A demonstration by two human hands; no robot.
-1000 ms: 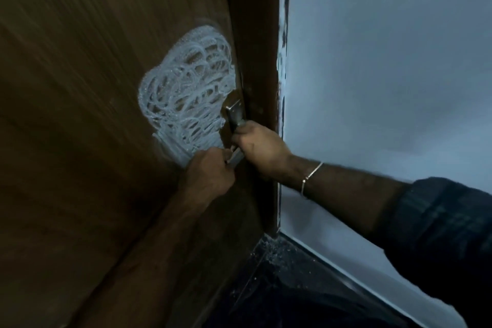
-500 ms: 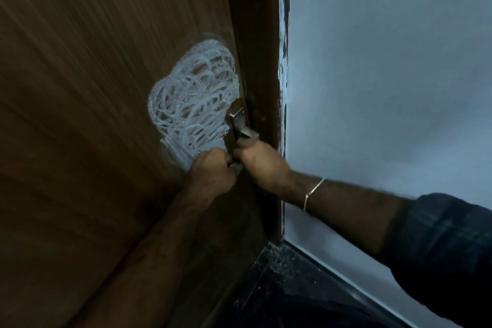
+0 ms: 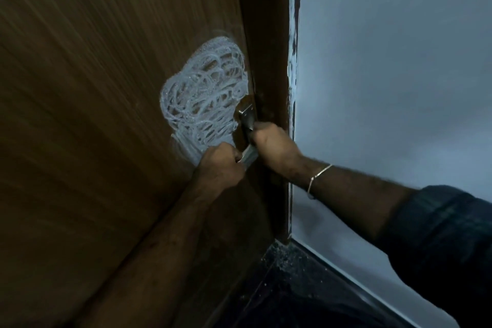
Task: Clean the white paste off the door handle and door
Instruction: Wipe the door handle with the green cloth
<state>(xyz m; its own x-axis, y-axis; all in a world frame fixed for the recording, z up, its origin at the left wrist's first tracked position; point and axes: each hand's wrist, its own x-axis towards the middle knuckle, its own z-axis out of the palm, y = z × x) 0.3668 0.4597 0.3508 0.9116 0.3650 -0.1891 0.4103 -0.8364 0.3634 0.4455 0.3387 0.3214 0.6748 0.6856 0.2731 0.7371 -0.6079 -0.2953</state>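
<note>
A brown wooden door (image 3: 93, 114) fills the left. A patch of white paste (image 3: 205, 98) in looping streaks sits on it beside the metal door handle (image 3: 246, 114), which runs down the door's edge. My right hand (image 3: 274, 146) grips the middle of the handle from the right. My left hand (image 3: 218, 165) is curled below the paste patch, its fingers closed at the handle's lower end (image 3: 249, 156). What lies inside the left fist is hidden.
A dark door frame (image 3: 269, 61) stands right of the handle, with white smears along its edge (image 3: 292, 34). A pale grey wall (image 3: 386, 74) fills the right. Dark speckled floor (image 3: 292, 287) lies below.
Both hands stay on the handle. My right hand has crept slightly up along it, and the view has shifted a little.
</note>
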